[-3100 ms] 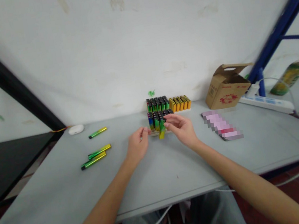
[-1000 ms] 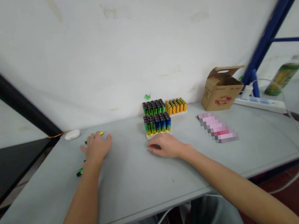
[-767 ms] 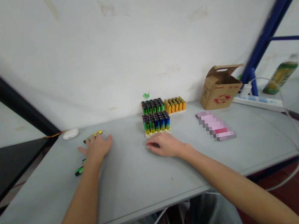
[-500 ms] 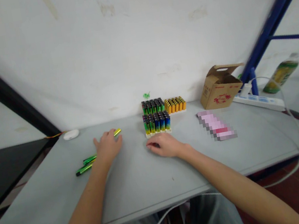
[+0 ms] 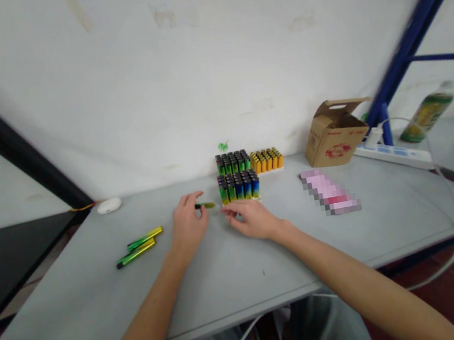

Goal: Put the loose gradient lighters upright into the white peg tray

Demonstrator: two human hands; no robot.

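Note:
My left hand (image 5: 189, 219) is closed on a green-yellow stick (image 5: 207, 204), whose yellow end points right toward my right hand. My right hand (image 5: 249, 218) rests just in front of a block of upright green and blue tubes (image 5: 239, 186). Its fingers are apart, with nothing visible between them. Behind that block stands another group of dark-topped green tubes (image 5: 233, 163), and beside it a group of orange tubes (image 5: 267, 160). Several green-yellow sticks (image 5: 136, 253) lie on the table left of my left hand.
An opened cardboard box (image 5: 333, 136), a pink blurred object (image 5: 330, 191) and a white power strip (image 5: 398, 156) are on the right. Farther right leans a bottle (image 5: 428, 112). A white case (image 5: 109, 206) sits at the back left. A white cable crosses the front edge.
My left hand has moved right with the stick, closer to my right hand, uncovering the sticks on the left. My right hand's fingers have spread slightly and stayed near the tubes.

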